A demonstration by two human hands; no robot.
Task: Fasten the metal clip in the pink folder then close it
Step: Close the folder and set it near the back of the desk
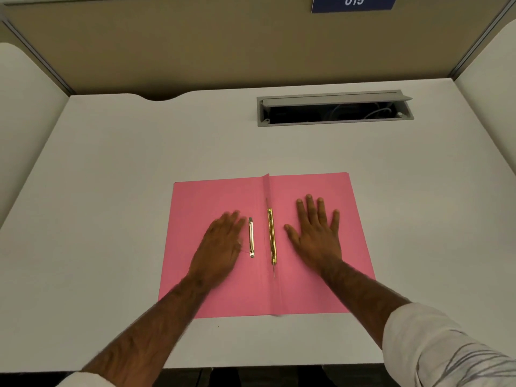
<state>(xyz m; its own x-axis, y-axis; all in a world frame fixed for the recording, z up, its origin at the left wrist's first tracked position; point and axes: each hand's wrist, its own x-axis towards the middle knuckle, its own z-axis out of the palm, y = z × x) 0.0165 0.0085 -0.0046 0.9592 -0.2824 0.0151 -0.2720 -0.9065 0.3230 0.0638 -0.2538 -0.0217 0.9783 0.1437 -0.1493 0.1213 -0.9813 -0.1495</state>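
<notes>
The pink folder lies open and flat on the white desk, its fold running down the middle. A gold metal fastener strip sits along the fold. A loose silver clip bar lies on the left leaf, just left of the gold strip. My left hand rests palm down on the left leaf, fingers beside the silver bar, holding nothing. My right hand lies flat on the right leaf with fingers spread, to the right of the gold strip.
The white desk has a grey cable tray open at the back right. Tan partition walls enclose the back and sides. A blue sign reading 015 hangs on the back wall.
</notes>
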